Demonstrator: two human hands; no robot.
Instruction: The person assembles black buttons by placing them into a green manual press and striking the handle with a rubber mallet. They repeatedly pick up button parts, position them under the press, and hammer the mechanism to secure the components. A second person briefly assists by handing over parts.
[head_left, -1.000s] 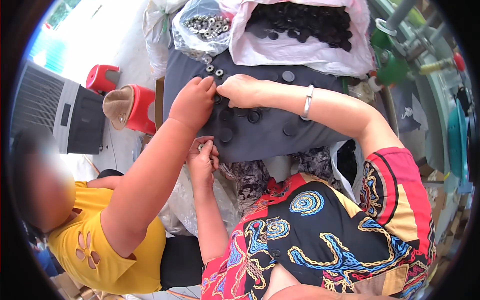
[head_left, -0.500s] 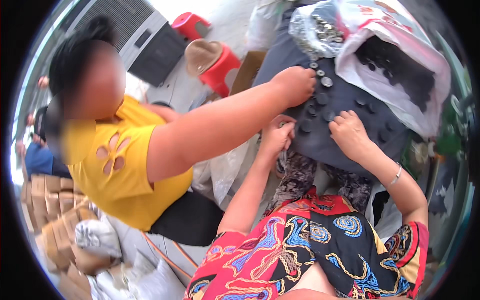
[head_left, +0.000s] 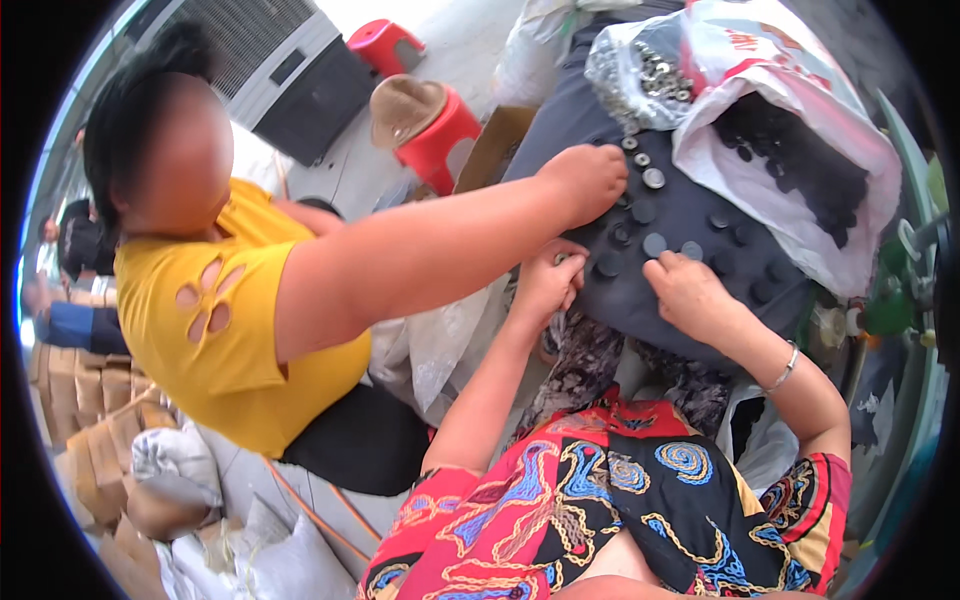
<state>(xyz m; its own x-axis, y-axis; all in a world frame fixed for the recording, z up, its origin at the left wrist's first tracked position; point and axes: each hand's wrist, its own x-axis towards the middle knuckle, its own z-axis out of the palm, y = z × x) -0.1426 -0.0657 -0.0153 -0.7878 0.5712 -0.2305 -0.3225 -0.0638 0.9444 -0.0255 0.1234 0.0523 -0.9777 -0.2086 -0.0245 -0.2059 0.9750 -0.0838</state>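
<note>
My left hand (head_left: 552, 284) is closed in a pinch at the table's left edge; a small bit of something shows between thumb and fingers, too little to name. Over the dark cloth-covered table (head_left: 700, 330), my right hand (head_left: 690, 295) is held low with its fingers curled. Its fingertips come up against the near edge of a round dark cap (head_left: 655, 246), and what they grip, if anything, is hidden. A second dark cap (head_left: 691, 250) lies just beyond the knuckles. Several more black caps (head_left: 608, 265) are scattered around both hands.
A co-worker's hand (head_left: 590, 185) reaches across from the left, beside small silver rings (head_left: 653, 179). Behind stand a clear bag of metal parts (head_left: 640, 75) and a white sack (head_left: 800, 215) of black pieces. Red stools (head_left: 435, 145) and stacked cartons (head_left: 90, 390) are at the left.
My right hand has drawn back slightly toward me, uncovering a dark cap beyond it. My left hand keeps its pinch, and the co-worker's hand has shifted slightly.
</note>
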